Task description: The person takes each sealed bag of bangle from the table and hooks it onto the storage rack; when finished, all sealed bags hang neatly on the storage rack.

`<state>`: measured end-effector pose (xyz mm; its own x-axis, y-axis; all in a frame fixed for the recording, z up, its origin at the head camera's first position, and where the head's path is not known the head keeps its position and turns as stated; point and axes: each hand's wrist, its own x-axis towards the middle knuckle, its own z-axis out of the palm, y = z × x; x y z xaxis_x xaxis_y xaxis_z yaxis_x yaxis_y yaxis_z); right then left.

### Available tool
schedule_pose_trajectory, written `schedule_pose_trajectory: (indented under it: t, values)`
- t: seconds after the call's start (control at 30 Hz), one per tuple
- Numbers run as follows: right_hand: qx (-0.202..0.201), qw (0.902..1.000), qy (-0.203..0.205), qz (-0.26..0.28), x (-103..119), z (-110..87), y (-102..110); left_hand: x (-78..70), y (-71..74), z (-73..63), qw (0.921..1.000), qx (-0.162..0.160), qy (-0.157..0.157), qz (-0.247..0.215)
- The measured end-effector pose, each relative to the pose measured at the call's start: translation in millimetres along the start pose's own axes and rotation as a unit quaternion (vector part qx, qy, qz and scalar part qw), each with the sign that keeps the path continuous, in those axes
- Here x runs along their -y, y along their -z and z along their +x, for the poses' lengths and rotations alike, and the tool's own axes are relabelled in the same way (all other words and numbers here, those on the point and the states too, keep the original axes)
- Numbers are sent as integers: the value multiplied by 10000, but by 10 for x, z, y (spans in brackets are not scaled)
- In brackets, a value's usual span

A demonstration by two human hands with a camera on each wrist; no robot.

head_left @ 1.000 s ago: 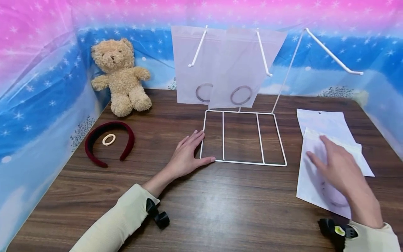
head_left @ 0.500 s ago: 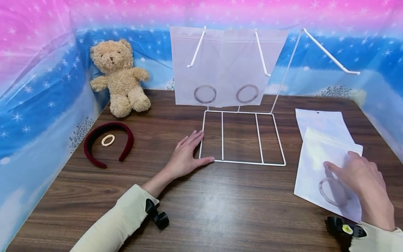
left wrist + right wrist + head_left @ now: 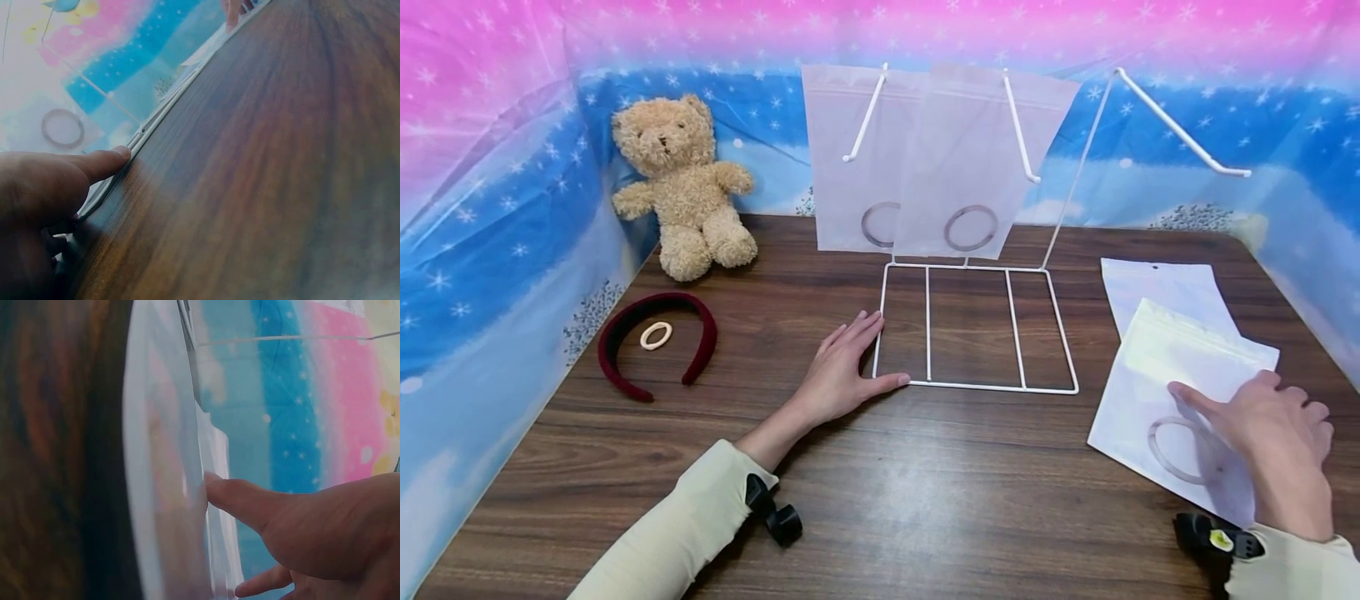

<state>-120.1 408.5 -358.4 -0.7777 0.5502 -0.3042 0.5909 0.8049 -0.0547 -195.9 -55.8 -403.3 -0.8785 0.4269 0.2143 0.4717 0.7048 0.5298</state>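
My left hand [image 3: 842, 371] rests at the front left corner of a white wire display rack [image 3: 977, 386], its thumb on the front bar and its fingers at the side bar. In the left wrist view, that thumb [image 3: 109, 164] touches the wire. At the right, my right hand [image 3: 1270, 425] lies on a translucent zip bag [image 3: 1150, 383] with a ring inside, thumb on its face and fingers by the right edge. The right wrist view shows the thumb [image 3: 240, 497] against the bag. Whether any fingers are under the bag is hidden.
Two zip bags, a left one [image 3: 850, 167] and a right one [image 3: 962, 167], hang from the rack's hooks. Another bag [image 3: 1165, 287] lies partly under the handled one. At left are a teddy bear [image 3: 685, 192], a red headband [image 3: 703, 333] and a cream ring [image 3: 657, 336].
My right hand has moved right across the zip bag, and the bag has turned clockwise. The hanging bags have swung. My left hand stays in place.
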Motion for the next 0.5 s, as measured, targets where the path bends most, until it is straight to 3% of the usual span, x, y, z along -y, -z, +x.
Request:
schedule_pose_trajectory:
  t: [0.2,0.5]
  values:
    - [-301,9994,130,102,-3,-19,-10,13,-10,-1,10000,14,14,7]
    - [-406,9981,377,267,-2,-14,-18,7,-1,3,10000,4,14,9]
